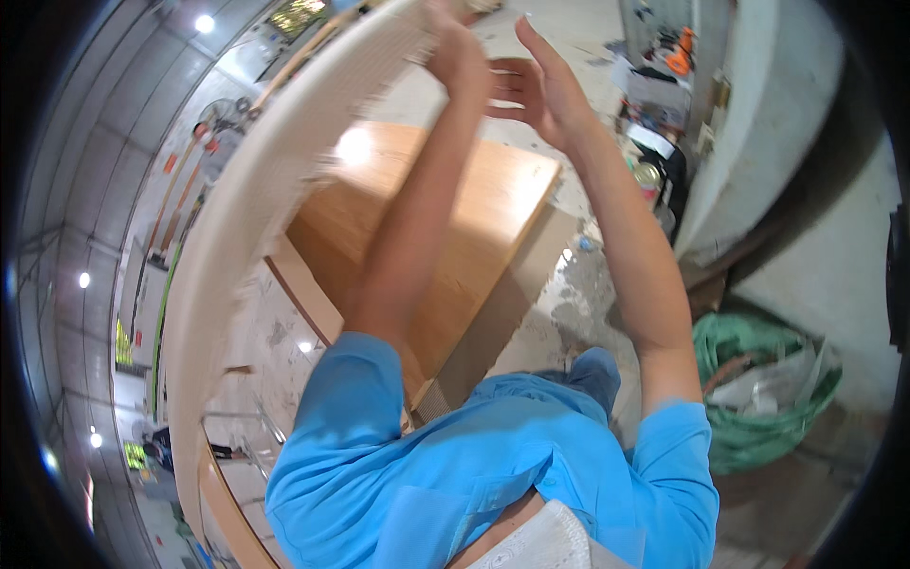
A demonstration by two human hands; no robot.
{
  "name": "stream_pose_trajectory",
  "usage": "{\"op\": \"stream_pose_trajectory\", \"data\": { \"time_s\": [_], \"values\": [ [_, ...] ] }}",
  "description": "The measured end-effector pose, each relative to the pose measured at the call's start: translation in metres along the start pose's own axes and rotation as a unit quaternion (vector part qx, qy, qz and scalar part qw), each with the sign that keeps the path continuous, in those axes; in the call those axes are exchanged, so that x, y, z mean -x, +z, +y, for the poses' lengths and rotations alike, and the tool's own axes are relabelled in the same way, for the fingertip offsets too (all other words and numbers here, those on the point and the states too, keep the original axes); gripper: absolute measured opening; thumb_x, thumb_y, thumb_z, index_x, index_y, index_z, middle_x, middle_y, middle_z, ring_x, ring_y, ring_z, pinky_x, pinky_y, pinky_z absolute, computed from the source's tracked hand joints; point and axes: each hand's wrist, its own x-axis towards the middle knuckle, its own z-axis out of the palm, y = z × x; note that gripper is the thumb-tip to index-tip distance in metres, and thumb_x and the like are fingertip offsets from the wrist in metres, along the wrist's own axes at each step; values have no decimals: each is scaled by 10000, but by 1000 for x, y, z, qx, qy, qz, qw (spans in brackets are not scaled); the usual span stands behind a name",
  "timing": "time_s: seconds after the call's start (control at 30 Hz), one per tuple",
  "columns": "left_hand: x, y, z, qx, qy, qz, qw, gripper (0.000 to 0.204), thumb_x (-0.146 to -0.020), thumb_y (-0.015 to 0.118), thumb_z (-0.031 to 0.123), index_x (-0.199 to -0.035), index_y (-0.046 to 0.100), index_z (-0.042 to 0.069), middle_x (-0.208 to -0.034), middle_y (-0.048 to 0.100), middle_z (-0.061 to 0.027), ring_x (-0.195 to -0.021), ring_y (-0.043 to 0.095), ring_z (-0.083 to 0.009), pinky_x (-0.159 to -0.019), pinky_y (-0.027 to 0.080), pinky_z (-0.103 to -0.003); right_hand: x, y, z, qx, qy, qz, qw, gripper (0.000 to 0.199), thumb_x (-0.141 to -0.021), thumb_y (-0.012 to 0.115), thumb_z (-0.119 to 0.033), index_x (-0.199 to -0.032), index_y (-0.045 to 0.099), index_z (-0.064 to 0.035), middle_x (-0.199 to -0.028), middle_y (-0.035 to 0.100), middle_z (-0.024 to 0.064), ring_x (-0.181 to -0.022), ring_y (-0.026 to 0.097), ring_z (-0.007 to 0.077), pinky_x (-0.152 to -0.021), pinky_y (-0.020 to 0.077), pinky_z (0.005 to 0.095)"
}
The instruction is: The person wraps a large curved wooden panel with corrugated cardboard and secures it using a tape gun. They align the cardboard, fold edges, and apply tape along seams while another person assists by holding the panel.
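Both my arms reach up to the top of the head view. My left hand (457,55) is smeared by motion, close to the upper end of a long, cream, curved sheet (227,213) with a ragged, fringed edge. Whether its fingers grip the sheet, I cannot tell. Just to its right, my right hand (548,93) has its thumb raised and its fingers apart and loosely bent, with nothing in it. Below the hands lies a smooth, light-brown wooden panel (488,194), partly covered by my left forearm.
A green sack (749,441) with clear plastic inside sits at the right. Beyond it rises a pale concrete block or wall (763,133). Cans and dark items (654,175) stand on the wet-patched floor (569,294). A fan (223,114) is far left.
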Motion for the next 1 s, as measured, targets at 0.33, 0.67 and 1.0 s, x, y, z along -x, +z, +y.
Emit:
{"op": "stream_pose_trajectory", "data": {
  "time_s": [0.33, 0.67, 1.0],
  "values": [
    [72, -5, -112, 9, -29, -197, 980, 531, -1032, 506, 357, -1380, 501, -44, -1359, 557, -159, -1207, 544, -208, -1051, 400, -327, -175, -114, 26, 76, -107, 132, 982, 163, -843, 655, -181, -883, 656, -23, -810, 645, 42, -689, 597, 138, -567, 469, 305],
    [170, -250, -88, 226, -221, 444, 838, 469, -1018, 508, 361, -1335, 457, 20, -1360, 474, -173, -1220, 507, -327, -1038, 459, -496, -192, -210, 124, 21, 40, 171, 984, 204, -903, 583, -175, -938, 654, 12, -862, 663, 70, -745, 645, 176, -624, 521, 313],
    [177, -192, -124, 174, -285, 363, 870, 329, -1029, 520, 242, -1273, 542, 22, -1235, 615, -95, -1158, 580, -241, -991, 488, -443, -107, -181, 157, -31, 226, 116, 967, 376, -940, 655, -150, -1250, 560, 39, -1164, 645, 113, -1047, 634, 239, -889, 527, 383]
  ]
}}
